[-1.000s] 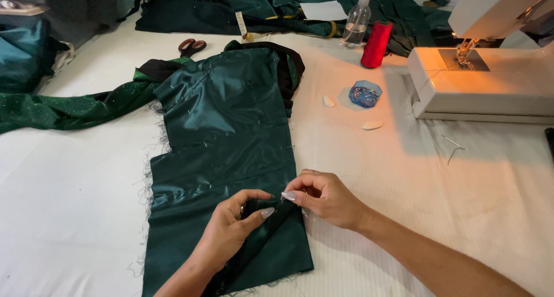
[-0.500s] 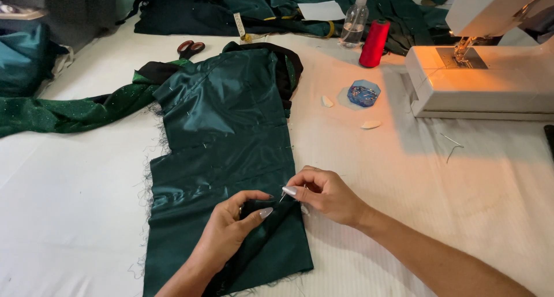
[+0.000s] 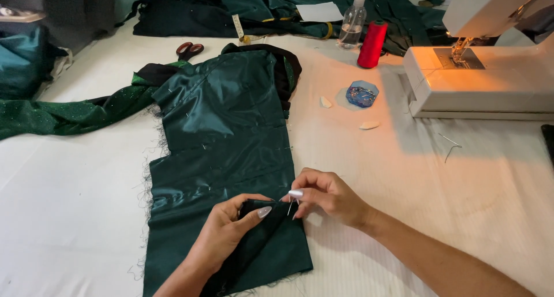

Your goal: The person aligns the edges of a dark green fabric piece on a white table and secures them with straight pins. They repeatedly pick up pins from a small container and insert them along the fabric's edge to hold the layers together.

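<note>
A dark green satin garment piece (image 3: 225, 135) lies flat on the white table (image 3: 69, 204), with several pins stuck in it. My left hand (image 3: 225, 233) pinches a folded black fabric edge (image 3: 254, 216) near the garment's lower right corner. My right hand (image 3: 326, 196) sits just right of that fold and holds a thin metal pin (image 3: 290, 206) between thumb and forefinger, its tip pointing down at the fold.
A white sewing machine (image 3: 485, 72) stands at the right. Near it are a red thread spool (image 3: 372, 45), a clear spray bottle (image 3: 352, 23), a blue pin holder (image 3: 361, 95) and chalk pieces. Scissors (image 3: 188, 49), a tape measure and sparkly green fabric (image 3: 63, 113) lie at the back left.
My right hand has lifted slightly from the fabric edge and now holds the pin upright above the fold. My left hand keeps its pinch on the black edge.
</note>
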